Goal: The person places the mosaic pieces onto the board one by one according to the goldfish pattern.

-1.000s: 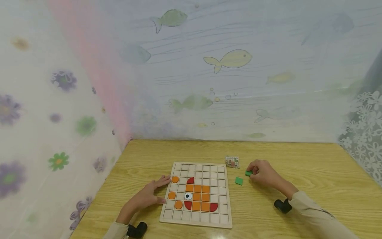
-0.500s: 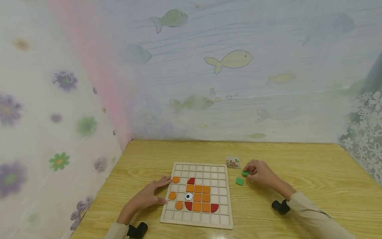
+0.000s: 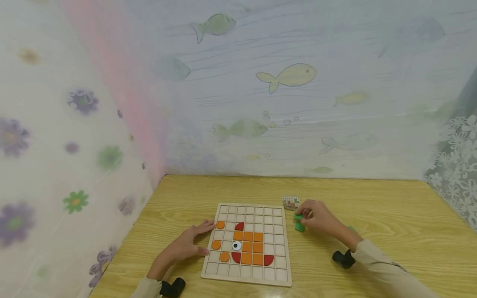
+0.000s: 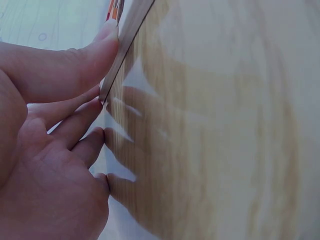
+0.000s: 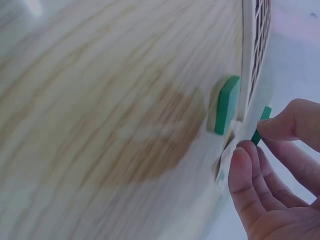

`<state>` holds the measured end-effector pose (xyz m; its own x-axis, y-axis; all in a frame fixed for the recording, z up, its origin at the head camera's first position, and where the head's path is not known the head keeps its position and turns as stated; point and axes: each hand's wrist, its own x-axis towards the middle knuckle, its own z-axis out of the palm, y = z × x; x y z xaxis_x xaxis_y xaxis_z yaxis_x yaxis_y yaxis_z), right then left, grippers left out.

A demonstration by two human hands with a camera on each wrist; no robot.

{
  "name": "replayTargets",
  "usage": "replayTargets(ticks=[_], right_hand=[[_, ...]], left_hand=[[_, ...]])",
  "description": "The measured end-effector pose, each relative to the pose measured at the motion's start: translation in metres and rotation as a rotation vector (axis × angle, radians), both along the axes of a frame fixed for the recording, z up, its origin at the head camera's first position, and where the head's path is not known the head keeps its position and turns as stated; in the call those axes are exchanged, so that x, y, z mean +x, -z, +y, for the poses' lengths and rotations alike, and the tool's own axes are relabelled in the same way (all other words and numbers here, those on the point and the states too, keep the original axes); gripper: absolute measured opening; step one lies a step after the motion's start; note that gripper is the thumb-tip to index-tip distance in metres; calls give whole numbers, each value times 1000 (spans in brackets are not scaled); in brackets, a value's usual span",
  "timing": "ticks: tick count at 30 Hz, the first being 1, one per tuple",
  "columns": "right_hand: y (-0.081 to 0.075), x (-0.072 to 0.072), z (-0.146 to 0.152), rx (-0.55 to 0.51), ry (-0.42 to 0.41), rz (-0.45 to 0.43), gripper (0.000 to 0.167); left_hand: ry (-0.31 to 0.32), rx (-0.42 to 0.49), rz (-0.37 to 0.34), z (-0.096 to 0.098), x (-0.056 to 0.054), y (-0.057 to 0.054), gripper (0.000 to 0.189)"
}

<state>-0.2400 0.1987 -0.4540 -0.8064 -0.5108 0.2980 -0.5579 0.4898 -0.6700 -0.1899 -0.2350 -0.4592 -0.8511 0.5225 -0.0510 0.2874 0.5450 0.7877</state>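
A wooden grid board (image 3: 246,282) lies on the table, bearing orange squares (image 3: 247,247), orange discs (image 3: 216,245), red quarter-round pieces (image 3: 268,260) and a googly-eye piece (image 3: 236,246). At its left edge rests my left hand (image 3: 183,245), fingers spread, with the thumb and some fingertips touching the rim. To the right of the board, my right hand (image 3: 316,216) pinches a green tile (image 5: 263,122) between thumb and fingertips, held above the table. Below that tile, a second green tile (image 5: 227,106) lies on the tabletop, partly covered in the head view.
A small printed pattern card (image 3: 290,202) lies past the board's top right corner. Part of another green piece (image 3: 352,228) shows beside my right wrist. Behind the table (image 3: 380,207) hangs a fish-patterned sheet (image 3: 283,136); a flowered one (image 3: 85,174) closes the left side.
My right hand has moved left toward the board with the pinched green tile, which now hangs over the other green tile. The left hand stays at the board's edge.
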Motion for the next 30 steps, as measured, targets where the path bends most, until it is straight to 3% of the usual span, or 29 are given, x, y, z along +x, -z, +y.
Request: replayTargets(ticks=[13,22,30], right_hand=[[0,-1,-21,-19,-67,6,15],[5,-6,-39,14,-40,-34,15],[8,-10,-52,-2,-71,-29,16]], left_hand=[[-9,-16,8,0,1,0,74],[-9,-18,12,1,1,-1,73],[-6,-20,10,1,0,-1,74]])
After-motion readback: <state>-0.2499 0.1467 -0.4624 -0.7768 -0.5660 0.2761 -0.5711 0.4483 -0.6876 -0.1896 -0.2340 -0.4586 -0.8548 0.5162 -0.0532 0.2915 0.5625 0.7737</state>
